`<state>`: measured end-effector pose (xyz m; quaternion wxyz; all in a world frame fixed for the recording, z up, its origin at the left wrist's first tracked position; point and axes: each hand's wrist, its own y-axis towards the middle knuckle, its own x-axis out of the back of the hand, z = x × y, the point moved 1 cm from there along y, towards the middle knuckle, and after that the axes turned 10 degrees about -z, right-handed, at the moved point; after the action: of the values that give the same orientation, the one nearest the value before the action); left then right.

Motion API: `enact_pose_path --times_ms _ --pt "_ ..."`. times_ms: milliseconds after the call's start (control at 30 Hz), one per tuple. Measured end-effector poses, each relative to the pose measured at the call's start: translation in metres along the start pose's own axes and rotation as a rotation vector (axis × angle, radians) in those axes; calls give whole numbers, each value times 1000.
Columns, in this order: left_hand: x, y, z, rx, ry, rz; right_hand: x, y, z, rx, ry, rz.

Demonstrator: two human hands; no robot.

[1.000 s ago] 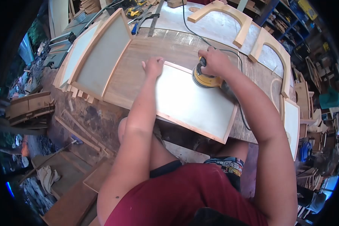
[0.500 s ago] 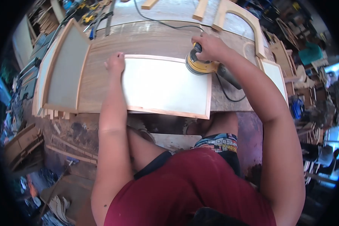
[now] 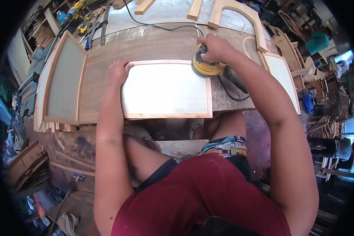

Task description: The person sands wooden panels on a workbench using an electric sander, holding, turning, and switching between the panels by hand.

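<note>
I see the right hand (image 3: 217,48) gripping a round yellow-and-black sander (image 3: 207,68). At the half-open fingers of the left hand (image 3: 118,72) lies a white, rectangular, wood-framed panel (image 3: 165,89).

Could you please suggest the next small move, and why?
Perhaps slide the sander along the right edge of the framed panel: the right hand grips it at the far right corner, while the left hand rests at the far left corner.
</note>
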<state>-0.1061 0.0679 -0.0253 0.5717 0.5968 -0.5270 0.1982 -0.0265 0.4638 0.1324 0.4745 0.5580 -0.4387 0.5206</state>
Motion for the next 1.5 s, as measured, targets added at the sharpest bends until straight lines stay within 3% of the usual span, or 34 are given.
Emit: enact_pose_path --times_ms 233,300,333,433,567,633,867,1067,1167,1367,1500 --pt "-5 11 22 4 -111 -38 -5 32 -6 17 -6 -36" --pt "-2 14 42 228 -211 139 -7 40 1 39 -6 -46" --pt "-1 11 49 150 -104 -30 -6 45 5 56 -12 -63" --pt "3 10 53 93 -34 -69 -1 68 22 35 0 40" --pt "-1 24 61 104 -72 -91 -5 98 28 11 -24 20" --pt "-3 30 67 174 -57 -12 -7 107 25 -3 -22 26" --pt "-2 28 70 199 -8 -12 -15 73 15 29 -3 -102" --pt "2 19 59 305 112 52 4 26 41 57 -33 46" --pt "6 -2 38 232 241 -22 2 12 43 89 -24 35" --pt "62 -86 -102 -231 120 544 -3 20 38 98 -26 -9" --pt "53 -113 -120 -240 171 456 1 2 38 150 -8 -25"
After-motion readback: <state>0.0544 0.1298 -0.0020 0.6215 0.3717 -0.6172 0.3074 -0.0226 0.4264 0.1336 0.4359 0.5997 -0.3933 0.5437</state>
